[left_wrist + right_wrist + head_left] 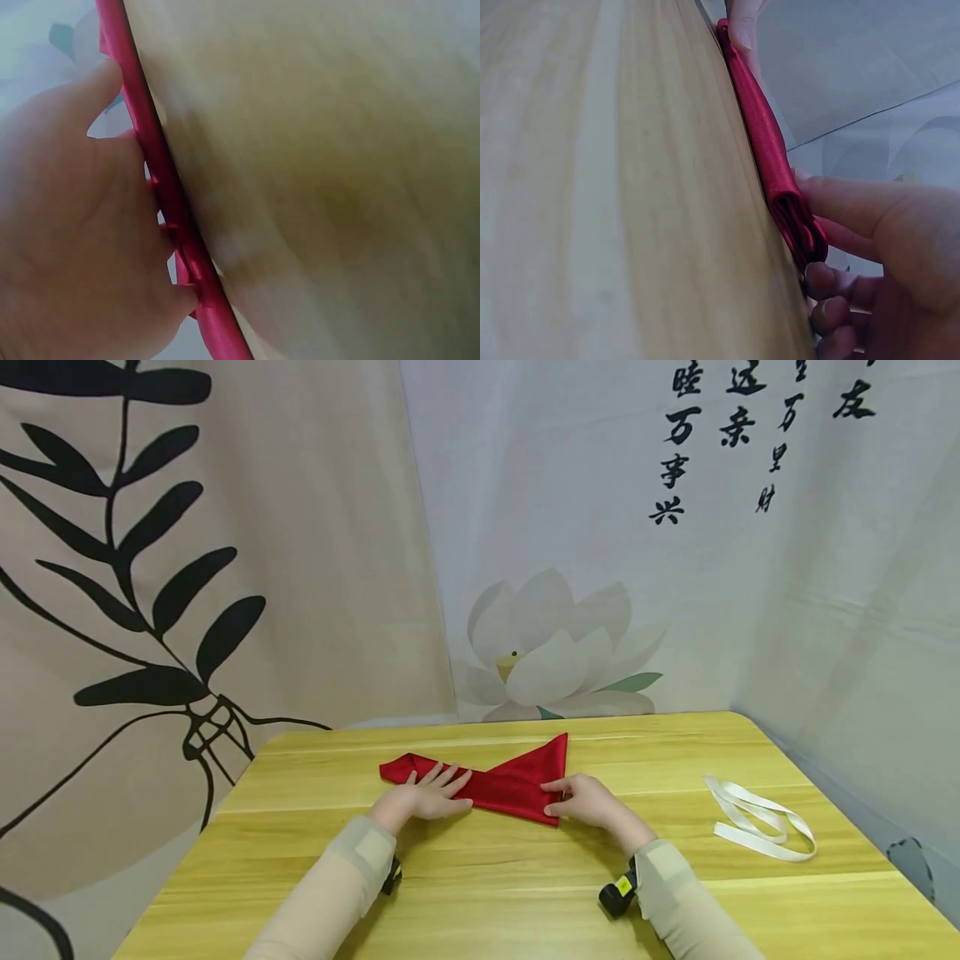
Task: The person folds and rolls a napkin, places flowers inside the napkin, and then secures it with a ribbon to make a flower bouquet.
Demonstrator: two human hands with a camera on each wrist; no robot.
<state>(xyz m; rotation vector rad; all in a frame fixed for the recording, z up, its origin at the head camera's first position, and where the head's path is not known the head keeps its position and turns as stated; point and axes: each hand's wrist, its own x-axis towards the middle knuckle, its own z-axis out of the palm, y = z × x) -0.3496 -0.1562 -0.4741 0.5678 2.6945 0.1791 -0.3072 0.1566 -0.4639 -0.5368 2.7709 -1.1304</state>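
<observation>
The cloth (517,787) is showing plain red, the ribbon (757,845) white; the tabletop (480,910) is displaying yellow wood grain, the backdrop (337,568) black leaf patterning.

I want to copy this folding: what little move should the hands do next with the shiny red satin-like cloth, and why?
Maybe the right hand should fold the pointed flap of the shiny red satin-like cloth down, because it sticks up past the rest, the right hand is already at that end, and the left hand rests spread on the other.
</observation>
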